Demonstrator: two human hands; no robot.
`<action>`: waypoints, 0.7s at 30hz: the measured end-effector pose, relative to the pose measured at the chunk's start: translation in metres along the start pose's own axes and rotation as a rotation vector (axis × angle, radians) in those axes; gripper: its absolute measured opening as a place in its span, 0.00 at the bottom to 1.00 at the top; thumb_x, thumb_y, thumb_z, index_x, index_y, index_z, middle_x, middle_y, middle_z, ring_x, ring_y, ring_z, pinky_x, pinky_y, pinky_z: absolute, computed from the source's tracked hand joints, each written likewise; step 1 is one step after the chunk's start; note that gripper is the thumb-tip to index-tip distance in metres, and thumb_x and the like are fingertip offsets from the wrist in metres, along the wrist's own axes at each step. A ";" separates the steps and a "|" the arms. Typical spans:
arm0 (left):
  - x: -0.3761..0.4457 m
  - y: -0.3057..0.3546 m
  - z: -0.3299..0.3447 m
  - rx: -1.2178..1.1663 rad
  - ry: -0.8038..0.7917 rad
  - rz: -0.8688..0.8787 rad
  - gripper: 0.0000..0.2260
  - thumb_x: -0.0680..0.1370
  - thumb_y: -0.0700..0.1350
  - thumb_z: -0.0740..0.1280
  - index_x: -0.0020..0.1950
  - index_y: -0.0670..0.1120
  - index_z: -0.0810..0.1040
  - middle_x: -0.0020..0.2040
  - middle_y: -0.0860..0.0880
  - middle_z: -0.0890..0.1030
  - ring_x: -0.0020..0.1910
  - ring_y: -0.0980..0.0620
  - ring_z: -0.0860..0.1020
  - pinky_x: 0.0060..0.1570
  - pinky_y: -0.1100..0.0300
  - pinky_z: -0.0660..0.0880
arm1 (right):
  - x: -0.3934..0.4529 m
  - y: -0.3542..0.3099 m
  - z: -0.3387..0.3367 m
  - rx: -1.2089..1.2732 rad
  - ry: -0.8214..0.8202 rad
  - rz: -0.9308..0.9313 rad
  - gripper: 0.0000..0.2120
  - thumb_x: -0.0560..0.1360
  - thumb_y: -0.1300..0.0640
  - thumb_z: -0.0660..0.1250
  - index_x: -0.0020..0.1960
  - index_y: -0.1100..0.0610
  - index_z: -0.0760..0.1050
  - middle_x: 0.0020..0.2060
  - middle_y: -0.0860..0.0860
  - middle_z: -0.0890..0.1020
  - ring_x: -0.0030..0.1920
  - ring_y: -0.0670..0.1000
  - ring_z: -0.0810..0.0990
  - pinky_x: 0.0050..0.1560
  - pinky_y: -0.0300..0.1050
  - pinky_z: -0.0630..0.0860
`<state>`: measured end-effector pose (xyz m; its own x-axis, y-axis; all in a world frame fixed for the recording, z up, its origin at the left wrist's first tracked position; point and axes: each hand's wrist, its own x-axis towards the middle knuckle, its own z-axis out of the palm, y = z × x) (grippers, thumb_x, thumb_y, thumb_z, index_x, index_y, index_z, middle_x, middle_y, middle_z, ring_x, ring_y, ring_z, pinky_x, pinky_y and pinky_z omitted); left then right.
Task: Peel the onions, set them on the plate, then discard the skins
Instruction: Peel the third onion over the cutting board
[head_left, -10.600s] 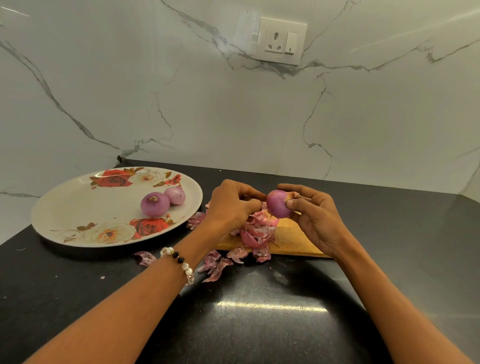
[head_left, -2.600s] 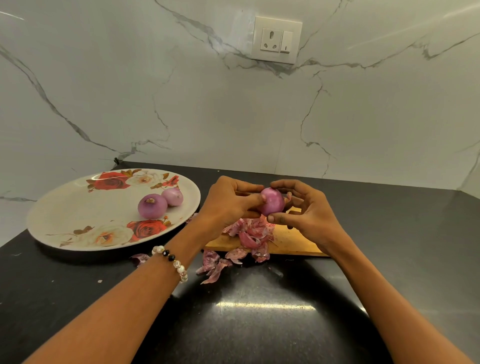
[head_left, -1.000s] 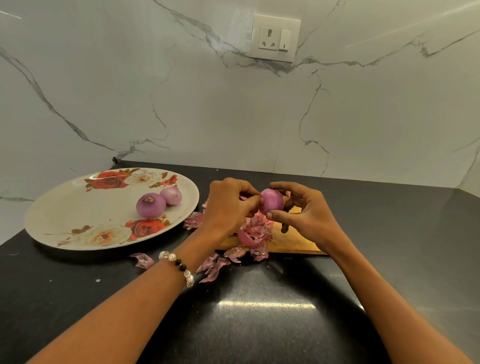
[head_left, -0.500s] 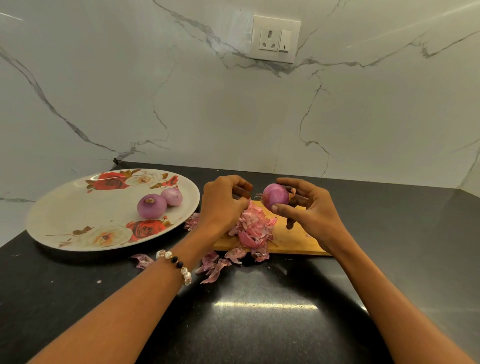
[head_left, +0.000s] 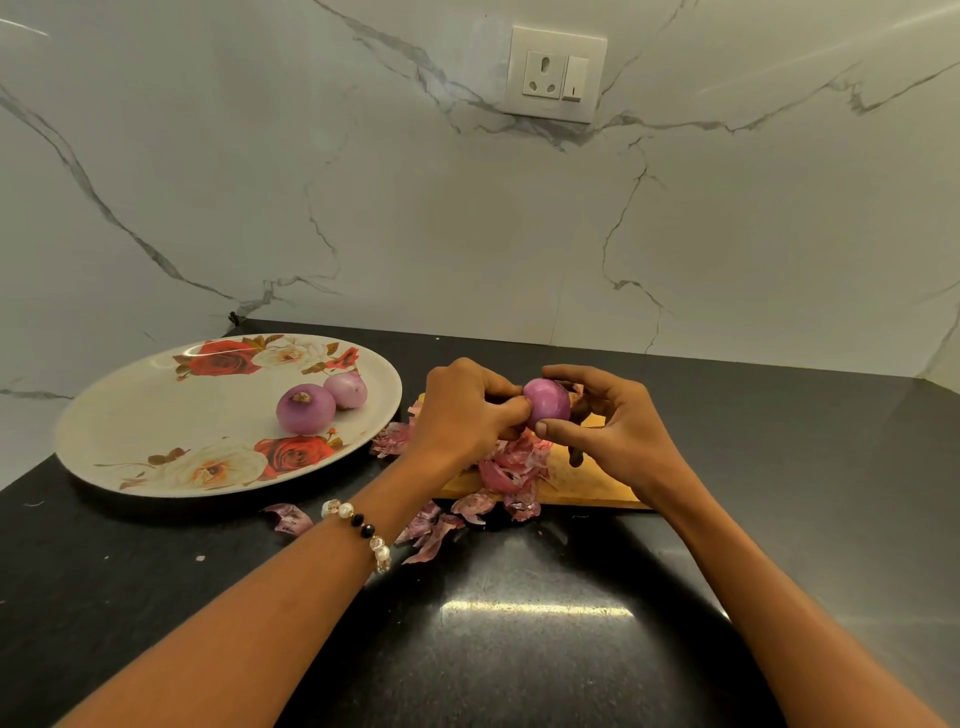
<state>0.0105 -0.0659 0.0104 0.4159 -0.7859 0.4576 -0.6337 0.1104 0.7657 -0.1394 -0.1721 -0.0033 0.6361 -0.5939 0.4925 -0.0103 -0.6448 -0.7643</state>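
Above the wooden cutting board (head_left: 582, 480), both hands meet around a purple onion (head_left: 546, 405) held clear of the wood. The right hand (head_left: 613, 423) grasps it, thumb under its near side and fingers curled over the top and far side, so the far half of the onion is hidden. The left hand (head_left: 462, 410) has its fingers curled toward the onion's left end, fingertips against it; whether they pinch a strip of skin there cannot be made out. Directly below the hands, a heap of pink onion skins (head_left: 511, 462) covers the left part of the board, and the left wrist hides where the heap ends. More loose skins (head_left: 431, 527) lie on the black countertop (head_left: 519, 649) just off the board's near-left edge, with one scrap (head_left: 288, 517) further left. Left of the board, near but apart from it, sits a large floral plate (head_left: 156, 415) carrying two peeled onions (head_left: 305, 409) touching each other near its right side. A beaded bracelet (head_left: 358, 527) circles the left wrist. Both forearms are cut off by the bottom of the view. Behind the board, high on the marble wall, is a socket plate (head_left: 556, 73).
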 end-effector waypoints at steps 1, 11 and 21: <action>0.000 0.000 0.000 -0.010 0.002 -0.008 0.04 0.74 0.41 0.72 0.47 0.44 0.86 0.39 0.47 0.85 0.34 0.55 0.83 0.39 0.59 0.82 | 0.000 0.000 0.000 0.005 0.001 0.001 0.26 0.67 0.64 0.79 0.63 0.57 0.77 0.49 0.52 0.81 0.30 0.45 0.79 0.33 0.52 0.82; 0.000 -0.001 -0.001 -0.169 0.018 -0.084 0.07 0.74 0.38 0.72 0.52 0.41 0.84 0.40 0.48 0.83 0.34 0.56 0.83 0.34 0.67 0.78 | 0.001 0.002 -0.001 0.051 -0.003 0.004 0.27 0.68 0.62 0.78 0.65 0.58 0.76 0.54 0.53 0.81 0.39 0.54 0.83 0.33 0.52 0.83; 0.001 -0.001 -0.003 -0.187 0.012 -0.122 0.06 0.73 0.39 0.73 0.49 0.43 0.84 0.40 0.49 0.83 0.34 0.57 0.83 0.34 0.67 0.78 | 0.001 0.004 0.001 0.090 -0.003 0.009 0.27 0.68 0.62 0.77 0.65 0.58 0.76 0.55 0.54 0.80 0.41 0.54 0.84 0.33 0.50 0.83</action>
<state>0.0135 -0.0650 0.0113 0.4906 -0.7931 0.3609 -0.4468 0.1266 0.8856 -0.1383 -0.1743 -0.0062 0.6389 -0.5978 0.4842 0.0529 -0.5937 -0.8029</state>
